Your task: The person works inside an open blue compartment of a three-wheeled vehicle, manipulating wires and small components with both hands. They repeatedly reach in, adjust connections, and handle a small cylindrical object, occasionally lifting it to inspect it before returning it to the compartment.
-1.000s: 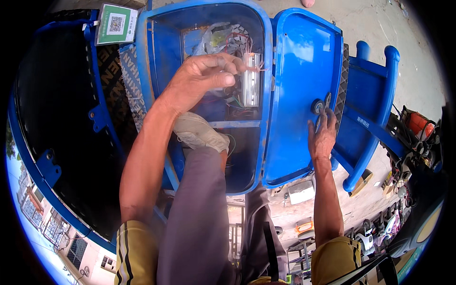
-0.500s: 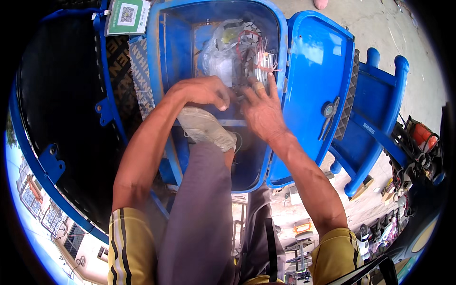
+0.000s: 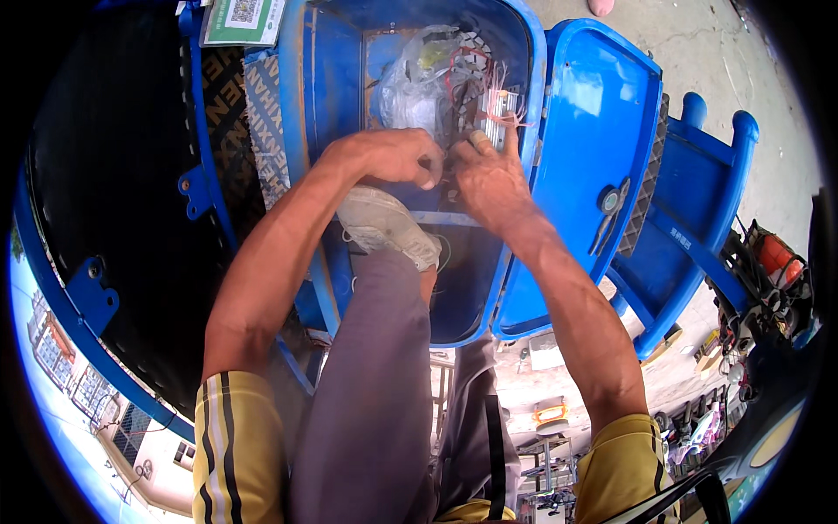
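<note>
My left hand (image 3: 403, 158) is over the blue box (image 3: 321, 96), its fingers curled in toward the thumb; whatever they grip is hidden. My right hand (image 3: 491, 182) faces it from the right, a tan wrap on one finger. Its thumb side is drawn in, and I cannot make out what is pinched there. Another of its fingers reaches up by a silvery ribbed block (image 3: 496, 104) with thin pinkish wires. Beyond the hands lie a clear plastic bag (image 3: 403, 98) and several small grey pieces with red wire. My shoe (image 3: 384, 225) rests at the box's crossbar (image 3: 443, 218).
The open blue lid (image 3: 602, 113) leans out on the right, carrying a roll of dark tape (image 3: 609, 201) and pliers (image 3: 602, 231). A blue tubular frame (image 3: 698, 183) stands farther right. At the left is a black panel (image 3: 113, 175) with blue edging.
My right hand's fingers have drawn in and come closer to my left hand. The left hand has shifted slightly right, its fingers curled more. The whole view has shifted a little.
</note>
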`<state>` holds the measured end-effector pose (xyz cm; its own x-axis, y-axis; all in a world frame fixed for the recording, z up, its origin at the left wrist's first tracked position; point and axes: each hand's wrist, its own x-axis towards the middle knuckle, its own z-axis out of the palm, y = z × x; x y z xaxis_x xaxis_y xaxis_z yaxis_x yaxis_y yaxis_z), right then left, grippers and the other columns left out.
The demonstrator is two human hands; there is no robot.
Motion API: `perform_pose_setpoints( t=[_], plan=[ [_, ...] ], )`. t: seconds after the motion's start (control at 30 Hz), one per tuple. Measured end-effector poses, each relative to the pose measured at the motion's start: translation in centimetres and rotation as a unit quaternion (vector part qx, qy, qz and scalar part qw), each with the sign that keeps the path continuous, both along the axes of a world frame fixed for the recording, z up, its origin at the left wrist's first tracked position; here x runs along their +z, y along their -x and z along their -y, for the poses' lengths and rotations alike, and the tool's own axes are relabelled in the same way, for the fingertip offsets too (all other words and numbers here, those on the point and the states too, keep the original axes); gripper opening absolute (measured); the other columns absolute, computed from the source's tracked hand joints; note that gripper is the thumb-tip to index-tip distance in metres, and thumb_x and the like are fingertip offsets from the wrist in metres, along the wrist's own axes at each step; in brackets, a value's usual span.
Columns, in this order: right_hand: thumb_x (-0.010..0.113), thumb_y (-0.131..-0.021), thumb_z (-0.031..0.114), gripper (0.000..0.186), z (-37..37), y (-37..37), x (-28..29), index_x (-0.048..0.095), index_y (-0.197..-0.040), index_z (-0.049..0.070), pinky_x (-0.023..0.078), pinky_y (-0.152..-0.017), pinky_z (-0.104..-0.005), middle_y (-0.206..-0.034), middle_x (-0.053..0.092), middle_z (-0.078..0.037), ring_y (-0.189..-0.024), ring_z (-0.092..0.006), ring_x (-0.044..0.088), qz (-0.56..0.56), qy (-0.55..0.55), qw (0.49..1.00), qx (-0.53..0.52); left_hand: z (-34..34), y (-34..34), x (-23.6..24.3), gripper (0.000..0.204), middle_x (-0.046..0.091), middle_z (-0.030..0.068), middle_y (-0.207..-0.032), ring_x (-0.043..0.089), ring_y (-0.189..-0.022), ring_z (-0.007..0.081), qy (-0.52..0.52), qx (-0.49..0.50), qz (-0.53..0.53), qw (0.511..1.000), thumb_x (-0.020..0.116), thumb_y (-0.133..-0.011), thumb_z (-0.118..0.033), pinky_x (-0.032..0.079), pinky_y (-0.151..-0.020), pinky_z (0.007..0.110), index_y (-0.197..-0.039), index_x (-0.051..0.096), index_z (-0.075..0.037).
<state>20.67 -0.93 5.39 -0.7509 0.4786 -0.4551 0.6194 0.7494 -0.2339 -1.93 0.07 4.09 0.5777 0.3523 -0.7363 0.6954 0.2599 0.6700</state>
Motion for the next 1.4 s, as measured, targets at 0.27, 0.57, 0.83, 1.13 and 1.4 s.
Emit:
perform_pose_setpoints(
  t=[0.27,0.57,0.83,1.13,1.4],
  plan=[
    [0.074,-0.092,0.017,0.018,0.5,-0.6,-0.6,0.087,-0.104,0.014,0.014,-0.136,-0.0713,-0.117,0.071,0.001,-0.137,-0.0227,0.059,-0.111,-0.024,0.993,-0.024,0.2,0.0,-0.6,0.022,0.081,0.0129,-0.112,0.075,-0.111,0.0289,-0.007,0.068,0.022,0.997,0.079,-0.1,-0.011,0.056,-0.103,0.046,-0.119,0.076,-0.001],
    [0.077,-0.089,0.015,0.014,0.3,0.1,-0.6,0.086,-0.1,0.012,0.018,-0.136,-0.0703,-0.118,0.07,-0.002,-0.136,-0.0251,0.06,-0.116,-0.008,0.991,-0.064,0.1,0.0,-1.2,0.021,0.081,0.0129,-0.118,0.075,-0.116,0.0284,-0.002,0.065,0.009,0.998,0.077,-0.101,-0.011,0.055,-0.105,0.046,-0.12,0.076,-0.002],
    [0.079,-0.087,0.017,0.015,1.2,-1.1,-1.0,0.086,-0.098,0.011,0.018,-0.137,-0.0689,-0.133,0.069,-0.005,-0.15,-0.029,0.053,-0.138,-0.071,0.986,-0.057,-0.5,-0.6,0.2,0.02,0.081,0.0127,-0.115,0.075,-0.115,0.0288,-0.009,0.054,0.03,0.998,0.078,-0.1,-0.013,0.055,-0.105,0.046,-0.117,0.077,-0.002],
    [0.075,-0.089,0.013,0.02,1.0,-1.5,-0.5,0.087,-0.105,0.008,0.016,-0.141,-0.0604,-0.14,0.068,-0.004,-0.151,-0.0267,0.052,-0.154,-0.037,0.985,-0.067,-0.5,-1.3,1.4,0.019,0.081,0.0156,-0.111,0.075,-0.111,0.0337,-0.034,0.007,0.002,0.999,0.078,-0.1,-0.012,0.057,-0.1,0.05,-0.116,0.077,-0.003],
    [0.071,-0.094,0.013,0.022,1.3,-1.4,-0.9,0.086,-0.107,0.005,0.017,-0.141,-0.0573,-0.136,0.071,-0.003,-0.149,-0.0261,0.053,-0.162,-0.076,0.982,-0.064,-0.2,-3.4,3.4,0.016,0.08,0.0198,-0.111,0.073,-0.113,0.0435,-0.108,-0.083,-0.112,0.984,0.076,-0.101,-0.011,0.056,-0.096,0.055,-0.116,0.078,-0.008]
  ],
)
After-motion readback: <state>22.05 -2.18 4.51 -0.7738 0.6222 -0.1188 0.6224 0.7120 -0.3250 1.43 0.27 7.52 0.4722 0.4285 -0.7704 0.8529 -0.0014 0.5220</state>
